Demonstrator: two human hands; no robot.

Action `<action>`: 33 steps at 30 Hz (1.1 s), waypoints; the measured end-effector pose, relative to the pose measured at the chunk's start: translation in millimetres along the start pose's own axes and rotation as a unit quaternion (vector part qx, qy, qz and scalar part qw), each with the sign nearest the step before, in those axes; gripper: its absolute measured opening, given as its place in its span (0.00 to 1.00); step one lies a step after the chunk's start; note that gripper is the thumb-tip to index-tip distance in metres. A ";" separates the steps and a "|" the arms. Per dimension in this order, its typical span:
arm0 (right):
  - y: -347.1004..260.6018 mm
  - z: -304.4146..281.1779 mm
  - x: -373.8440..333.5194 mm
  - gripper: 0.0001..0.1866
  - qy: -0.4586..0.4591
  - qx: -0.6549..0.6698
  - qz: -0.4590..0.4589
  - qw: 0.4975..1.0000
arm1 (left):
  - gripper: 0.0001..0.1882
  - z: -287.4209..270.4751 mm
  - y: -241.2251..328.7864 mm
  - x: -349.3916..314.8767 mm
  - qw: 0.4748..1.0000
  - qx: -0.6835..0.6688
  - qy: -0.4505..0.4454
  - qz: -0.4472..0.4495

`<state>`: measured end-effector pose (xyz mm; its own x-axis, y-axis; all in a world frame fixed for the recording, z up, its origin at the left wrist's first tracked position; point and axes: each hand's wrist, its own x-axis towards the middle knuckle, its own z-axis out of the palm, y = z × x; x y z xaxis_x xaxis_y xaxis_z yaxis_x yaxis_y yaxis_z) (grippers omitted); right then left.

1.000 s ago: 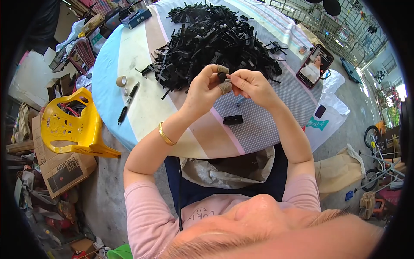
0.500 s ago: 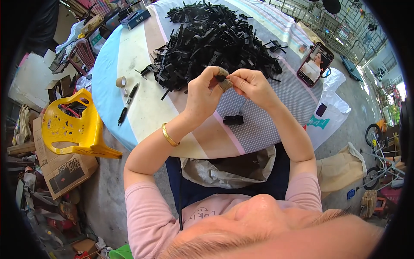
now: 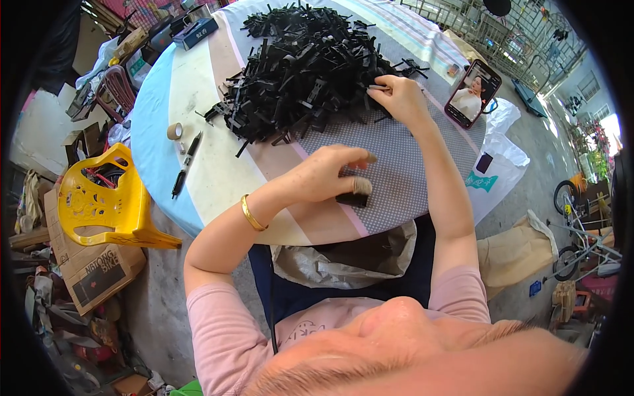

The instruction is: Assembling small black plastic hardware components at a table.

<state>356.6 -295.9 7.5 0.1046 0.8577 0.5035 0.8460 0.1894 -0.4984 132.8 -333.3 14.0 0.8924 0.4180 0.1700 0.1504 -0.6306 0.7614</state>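
Note:
A large heap of small black plastic parts covers the far middle of the round table. My right hand reaches to the heap's right edge, its thumb and fingers drawn together at the parts; what lies between them cannot be made out. Nearer to me, my left hand hovers palm down over the table, thumb and fingers apart. Tan wrapping covers its thumb and a fingertip. Just under that thumb a small black block-shaped part rests on the cloth, partly hidden.
A lit phone leans at the table's right. On the left lie a tape roll, a black pen and a blue box. An opened sack sits at my lap. A yellow chair stands left.
My hands have parted after working together above the table. The right has gone out to the heap; the left has come down near the single black part, fingers spread.

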 end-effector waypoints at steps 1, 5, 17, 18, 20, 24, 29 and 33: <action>-6.8 -5.9 -1.6 0.16 -0.021 -0.017 0.019 0.999 | 0.24 -0.7 -2.3 0.8 0.999 -0.002 0.044 0.010; -8.9 -10.3 -5.0 0.16 -0.019 -0.005 0.048 0.999 | 0.23 -6.2 -5.7 4.2 0.976 -0.092 0.189 -0.059; -23.2 -19.8 -13.3 0.14 0.073 0.100 0.041 0.991 | 0.34 -12.7 -7.8 4.3 0.940 -0.130 0.315 0.000; -27.3 -19.4 -16.4 0.13 0.055 0.207 0.038 0.976 | 0.34 -12.8 -6.0 4.8 0.940 -0.128 0.317 -0.002; -50.1 -22.5 -26.3 0.11 -0.103 0.287 0.059 0.951 | 0.40 -11.9 -2.8 6.8 0.939 -0.090 0.331 0.035; -72.9 -8.9 -43.1 0.11 -0.201 0.413 0.064 0.886 | 0.40 -17.2 -6.5 4.0 0.952 -0.226 0.204 0.021; -77.1 -17.5 -40.0 0.14 -0.195 0.528 0.087 0.822 | 0.22 -23.3 -3.3 1.3 0.897 -0.351 0.269 0.020; -73.5 -9.3 -44.5 0.13 -0.177 0.473 0.049 0.862 | 0.18 -20.5 -7.0 1.9 0.910 -0.325 0.259 0.008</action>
<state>294.6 -352.5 28.3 -0.1566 0.9518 0.2637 0.0203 0.2700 -0.9626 124.7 -314.7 21.8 0.5475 0.7699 0.3280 -0.2947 -0.1894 0.9366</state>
